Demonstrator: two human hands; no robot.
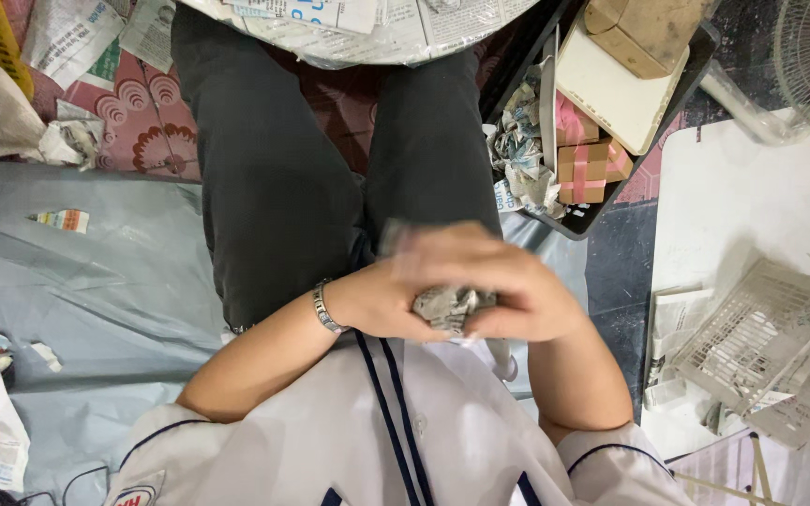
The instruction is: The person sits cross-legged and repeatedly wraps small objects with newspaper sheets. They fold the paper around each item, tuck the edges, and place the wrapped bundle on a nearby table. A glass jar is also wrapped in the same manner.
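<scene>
While both hands met over the lap, the left hand (pixel 382 300) and the right hand (pixel 517 290) pressed together around a crumpled newspaper wad (pixel 450 305), each grip closed on it, just above the dark trousers (pixel 283 187). To the left, a grey sheet (pixel 114 281) on the floor lay mostly open, with a few paper scraps near its edge. On the right, a black tray (pixel 592 214) stood close beside the knee and held crumpled newspaper, pink-taped cardboard boxes (pixel 588 169) and a white slab with a wooden block on top. Farther right, a white basket (pixel 752 333) lay tilted on a white surface (pixel 733 197).
</scene>
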